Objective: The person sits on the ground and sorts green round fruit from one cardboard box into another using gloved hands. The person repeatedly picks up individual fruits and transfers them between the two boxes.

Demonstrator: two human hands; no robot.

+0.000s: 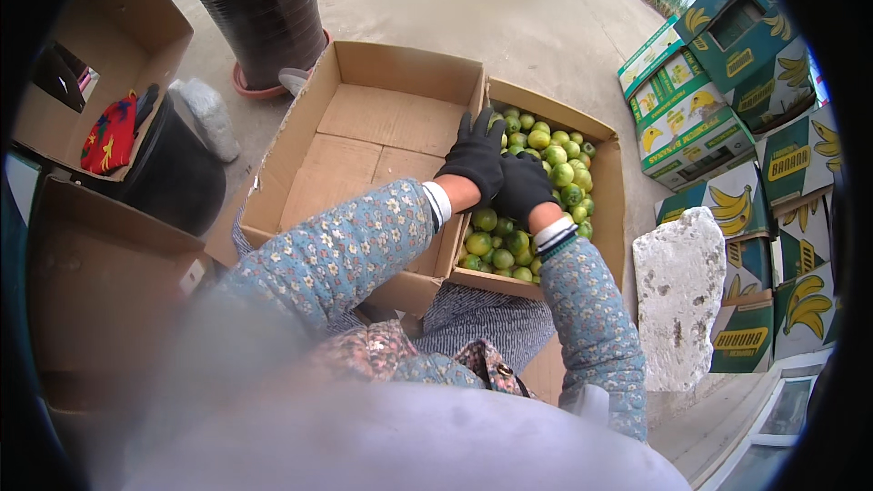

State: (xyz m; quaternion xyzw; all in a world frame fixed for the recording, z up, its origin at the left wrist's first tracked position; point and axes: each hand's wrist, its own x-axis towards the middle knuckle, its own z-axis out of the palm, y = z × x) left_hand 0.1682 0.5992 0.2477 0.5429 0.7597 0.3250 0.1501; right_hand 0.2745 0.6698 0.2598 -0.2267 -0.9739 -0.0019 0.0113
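Note:
Small green and yellowish tomatoes (562,174) lie heaped in the cardboard box (609,218) on the right. My left hand (477,157), in a black knit glove, is over the wall between this box and the wider cardboard box (348,143) beside it. Its fingers are stretched and spread, the foremost by the tomatoes; I see nothing in it. My right hand (524,184), also black-gloved, rests against the left wrist on top of the tomatoes. Its fingertips and palm are hidden, so a grip cannot be told. The wider box shows its bare bottom.
Banana cartons (689,116) are stacked at the right, with a white foam slab (678,300) before them. To the left, an open carton (129,20) holding a red patterned cloth (112,133) rests on a black bucket (181,167). A big dark pot (256,7) stands beyond.

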